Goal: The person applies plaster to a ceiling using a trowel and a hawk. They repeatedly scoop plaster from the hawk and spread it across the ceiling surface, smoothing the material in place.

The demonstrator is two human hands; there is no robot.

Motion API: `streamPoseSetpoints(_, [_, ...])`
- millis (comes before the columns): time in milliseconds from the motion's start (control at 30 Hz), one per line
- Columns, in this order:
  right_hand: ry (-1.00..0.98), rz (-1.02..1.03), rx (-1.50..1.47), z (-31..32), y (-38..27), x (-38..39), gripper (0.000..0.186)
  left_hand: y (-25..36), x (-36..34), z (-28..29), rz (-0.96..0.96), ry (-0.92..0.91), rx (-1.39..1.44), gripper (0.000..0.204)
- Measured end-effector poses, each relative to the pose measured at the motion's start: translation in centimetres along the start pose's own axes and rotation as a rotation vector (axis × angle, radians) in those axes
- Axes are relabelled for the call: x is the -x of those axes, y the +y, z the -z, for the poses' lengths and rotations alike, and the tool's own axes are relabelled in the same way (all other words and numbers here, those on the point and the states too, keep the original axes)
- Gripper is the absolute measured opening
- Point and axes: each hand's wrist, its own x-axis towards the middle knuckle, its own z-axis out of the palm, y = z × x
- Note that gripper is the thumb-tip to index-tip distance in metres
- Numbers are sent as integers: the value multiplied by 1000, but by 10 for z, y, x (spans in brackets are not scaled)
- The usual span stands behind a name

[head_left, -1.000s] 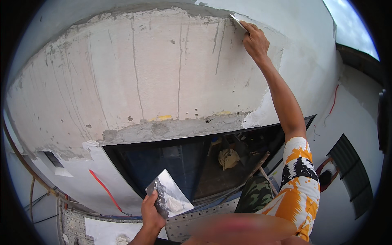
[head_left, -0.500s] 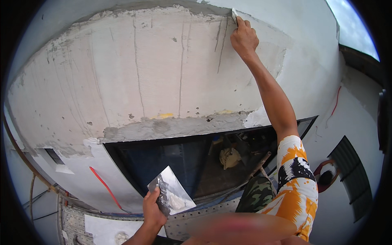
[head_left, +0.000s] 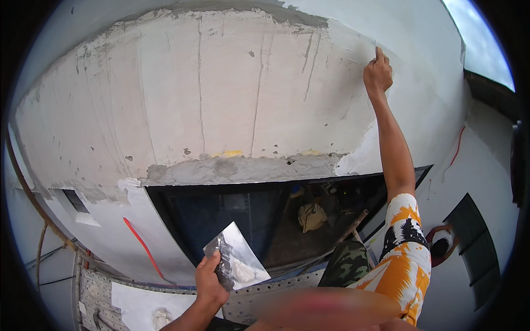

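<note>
High on the wall (head_left: 232, 105), my right hand (head_left: 379, 74) is closed around a putty knife (head_left: 377, 47). Its thin blade is seen nearly edge-on against the smooth white coat, right of the rough grey strip (head_left: 298, 15). Whether the blade touches the wall is hard to tell. Low in front of me, my left hand (head_left: 211, 281) grips a flat metal plate (head_left: 236, 236) by its left edge, thumb on top. A mound of whitish putty (head_left: 243, 271) lies on the plate, with grey smears beside it.
Below the bare patch is a dark-framed opening (head_left: 221, 201). I am above a perforated metal platform (head_left: 94, 292) bearing a white sheet (head_left: 132, 303) with a putty lump. A red conduit (head_left: 144, 248) sticks out at left. Another person (head_left: 440, 243) is at lower right.
My right hand has moved right and slightly down along the wall with the putty knife, away from the grey strip's end. The left hand still holds the plate.
</note>
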Motion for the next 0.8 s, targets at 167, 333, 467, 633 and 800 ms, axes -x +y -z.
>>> streamPoseSetpoints(167, [-208, -187, -62, -6, -35, -55, 52, 4, 6, 5, 29, -23, -40, 20])
streamPoseSetpoints(333, [-30, 233, -144, 3, -183, 20, 40, 4, 3, 4, 6, -60, -16, 21])
streamPoseSetpoints(467, [-22, 419, -150, 12, -205, 27, 49, 2, 3, 4, -6, -57, -12, 20])
streamPoseSetpoints(633, [110, 534, -208, -2, -155, 5, 64, 1, 6, 4, -12, -50, -5, 19])
streamPoseSetpoints(800, [-33, 734, -174, -4, -82, 38, 55, 0, 7, 4, -5, -14, -5, 18])
